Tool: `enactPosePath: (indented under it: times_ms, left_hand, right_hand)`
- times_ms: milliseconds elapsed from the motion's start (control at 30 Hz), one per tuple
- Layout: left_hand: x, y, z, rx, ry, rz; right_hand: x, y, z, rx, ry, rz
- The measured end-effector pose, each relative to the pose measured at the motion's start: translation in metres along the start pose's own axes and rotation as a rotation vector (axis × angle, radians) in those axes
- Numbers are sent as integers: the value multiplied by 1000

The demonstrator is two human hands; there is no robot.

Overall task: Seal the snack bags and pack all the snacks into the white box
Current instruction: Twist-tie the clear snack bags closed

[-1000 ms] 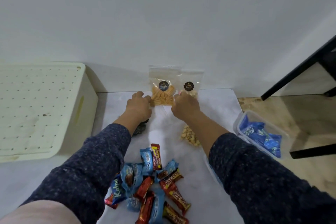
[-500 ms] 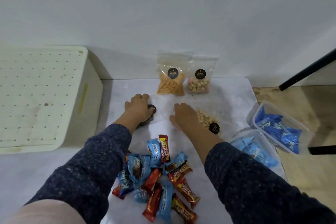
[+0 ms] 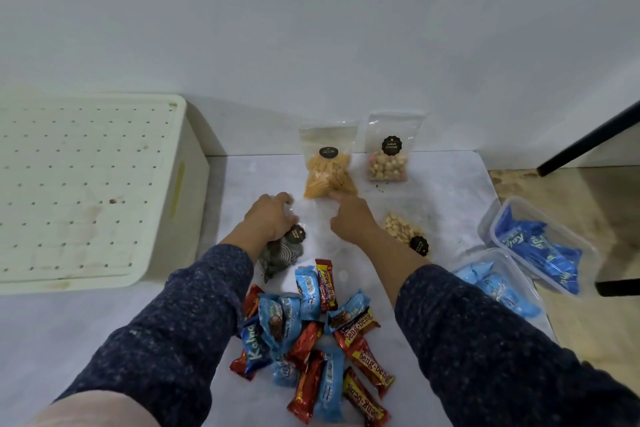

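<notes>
Where left hand (image 3: 272,218) curls, dark-snack bag (image 3: 282,255).

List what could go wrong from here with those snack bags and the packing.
1. The left hand rests on the clear bag of dark cookies lying flat; pressing along its top may crush them.
2. The right hand reaches toward the orange-stick bag propped against the wall; a nudge could tip it, and spill it if unsealed.
3. The white box looks lid-on or upside down, so nothing can go in yet.
</notes>
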State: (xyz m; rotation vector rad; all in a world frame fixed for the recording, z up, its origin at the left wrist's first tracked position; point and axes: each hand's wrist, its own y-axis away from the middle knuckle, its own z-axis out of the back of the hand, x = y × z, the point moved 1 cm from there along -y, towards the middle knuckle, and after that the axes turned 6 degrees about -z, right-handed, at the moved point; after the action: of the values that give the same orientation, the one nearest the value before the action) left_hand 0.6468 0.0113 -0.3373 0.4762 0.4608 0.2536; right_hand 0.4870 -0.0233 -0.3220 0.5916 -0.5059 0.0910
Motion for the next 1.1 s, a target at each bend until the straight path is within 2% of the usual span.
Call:
enactPosePath:
  times_ms: [267,533,700,933,1100]
  left_hand:
    - [2,15,8,20,127,-90]
    - [6,29,32,-65,479,-81]
    - [-8,48,60,-151,718,-156]
    - [-41,83,97,-395,987,-387]
    - [-62,112,115,-493,1185,-458]
  right_hand:
    - [19,14,10,2,-60,18]
    - [37,39,31,-40,-138,105]
    - [54,62,57,-209,-203,216]
    - [61,99,102,-373,-571,150]
    - [60,124,126,-401,-796,229]
